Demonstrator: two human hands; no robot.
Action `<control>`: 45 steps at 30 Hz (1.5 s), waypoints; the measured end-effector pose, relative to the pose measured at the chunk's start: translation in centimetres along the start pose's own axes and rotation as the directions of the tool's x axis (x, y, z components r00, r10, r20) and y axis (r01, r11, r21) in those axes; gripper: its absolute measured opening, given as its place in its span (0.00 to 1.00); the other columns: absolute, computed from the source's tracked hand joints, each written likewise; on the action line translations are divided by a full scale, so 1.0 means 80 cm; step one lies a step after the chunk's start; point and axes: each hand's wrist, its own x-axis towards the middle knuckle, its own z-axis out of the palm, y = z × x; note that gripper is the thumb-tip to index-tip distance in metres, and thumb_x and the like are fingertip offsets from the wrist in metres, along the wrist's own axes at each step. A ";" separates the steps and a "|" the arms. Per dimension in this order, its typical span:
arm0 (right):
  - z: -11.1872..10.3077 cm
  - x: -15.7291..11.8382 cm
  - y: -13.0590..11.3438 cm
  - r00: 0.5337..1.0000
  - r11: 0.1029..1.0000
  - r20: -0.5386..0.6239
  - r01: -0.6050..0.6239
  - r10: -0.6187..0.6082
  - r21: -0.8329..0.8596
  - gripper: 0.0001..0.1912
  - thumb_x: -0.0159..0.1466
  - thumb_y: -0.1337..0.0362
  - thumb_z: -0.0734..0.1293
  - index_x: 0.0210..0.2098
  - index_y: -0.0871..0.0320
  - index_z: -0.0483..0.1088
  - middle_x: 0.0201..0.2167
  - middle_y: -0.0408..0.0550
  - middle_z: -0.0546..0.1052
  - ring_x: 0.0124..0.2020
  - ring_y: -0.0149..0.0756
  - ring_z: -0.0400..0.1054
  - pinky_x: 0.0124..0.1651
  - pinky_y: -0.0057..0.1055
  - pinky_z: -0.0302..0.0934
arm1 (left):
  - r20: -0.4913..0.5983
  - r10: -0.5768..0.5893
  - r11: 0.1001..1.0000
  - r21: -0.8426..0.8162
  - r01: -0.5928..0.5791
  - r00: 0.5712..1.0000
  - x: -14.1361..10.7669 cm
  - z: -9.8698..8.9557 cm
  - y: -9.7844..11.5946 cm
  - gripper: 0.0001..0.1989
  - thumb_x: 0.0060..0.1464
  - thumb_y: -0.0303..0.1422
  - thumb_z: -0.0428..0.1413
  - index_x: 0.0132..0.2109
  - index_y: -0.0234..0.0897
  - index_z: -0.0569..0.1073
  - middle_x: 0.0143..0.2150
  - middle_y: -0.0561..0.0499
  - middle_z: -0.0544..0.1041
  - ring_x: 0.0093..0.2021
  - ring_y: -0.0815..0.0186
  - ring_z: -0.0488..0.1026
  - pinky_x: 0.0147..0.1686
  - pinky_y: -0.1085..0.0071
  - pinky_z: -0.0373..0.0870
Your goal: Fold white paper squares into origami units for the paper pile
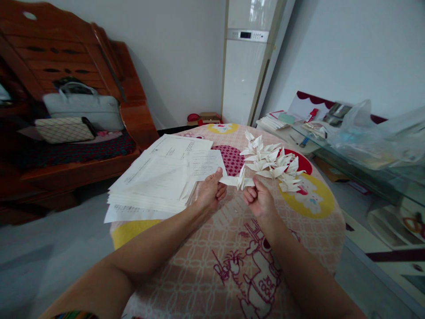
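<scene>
Between my two hands a white folded paper crane (241, 180) is stretched out by its wings, just above the table. My left hand (212, 188) pinches the left wing, thumb on top and fingers curled under. On the other side my right hand (259, 197) grips the right wing between thumb and curled fingers. To the right lies a cluster of several finished paper cranes (262, 157). Left of my hands a thick stack of printed paper sheets (149, 177) covers part of the table, with a smaller printed sheet (204, 164) at its right side.
The round table wears a pink patterned tablecloth (186, 261). At the right a glass-topped stand (348, 164) holds plastic bags (368, 137) and papers. A wooden bench (133, 119) with a grey bag (86, 108) stands left. A white floor-standing air conditioner (244, 75) is behind.
</scene>
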 end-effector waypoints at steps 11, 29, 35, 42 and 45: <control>-0.001 -0.004 0.003 0.991 0.988 0.042 0.132 -0.129 -0.086 0.22 0.57 0.55 0.71 0.19 0.54 0.54 0.09 0.31 0.56 0.09 0.24 0.49 0.12 0.23 0.46 | 0.145 -0.145 0.976 0.182 0.118 0.979 0.016 -0.020 0.011 0.36 0.50 0.66 0.47 0.26 0.33 0.71 0.15 0.52 0.66 0.12 0.72 0.60 0.12 0.75 0.49; 0.002 -0.008 0.010 0.994 0.995 0.092 0.064 -0.057 -0.078 0.19 0.55 0.58 0.73 0.22 0.54 0.58 0.11 0.31 0.58 0.11 0.24 0.52 0.13 0.23 0.48 | 0.106 -0.144 0.989 0.060 0.138 0.984 0.004 -0.009 0.003 0.15 0.44 0.36 0.66 0.26 0.33 0.69 0.17 0.55 0.67 0.15 0.76 0.60 0.14 0.79 0.52; 0.002 -0.006 0.007 0.993 0.987 0.037 0.116 -0.113 -0.115 0.18 0.55 0.58 0.72 0.21 0.54 0.59 0.10 0.33 0.60 0.10 0.24 0.52 0.12 0.23 0.48 | 0.052 -0.092 0.986 0.142 0.084 0.994 0.007 -0.009 0.002 0.14 0.42 0.38 0.67 0.29 0.32 0.74 0.24 0.51 0.73 0.21 0.71 0.68 0.20 0.77 0.63; -0.001 -0.003 0.012 0.960 0.931 -0.033 0.262 -0.279 -0.254 0.18 0.54 0.57 0.73 0.20 0.55 0.61 0.09 0.34 0.61 0.09 0.24 0.53 0.11 0.24 0.45 | 0.101 0.374 0.835 0.396 -0.382 0.922 0.003 -0.008 0.032 0.10 0.46 0.36 0.66 0.35 0.36 0.80 0.31 0.51 0.76 0.30 0.70 0.69 0.31 0.76 0.65; 0.001 -0.005 0.015 0.947 0.909 -0.027 0.298 -0.320 -0.293 0.18 0.54 0.56 0.73 0.19 0.56 0.63 0.09 0.34 0.61 0.08 0.24 0.53 0.11 0.24 0.44 | 0.208 0.553 0.587 0.589 -0.555 0.807 -0.007 -0.004 0.046 0.08 0.46 0.34 0.67 0.36 0.39 0.82 0.37 0.49 0.78 0.42 0.64 0.72 0.44 0.71 0.66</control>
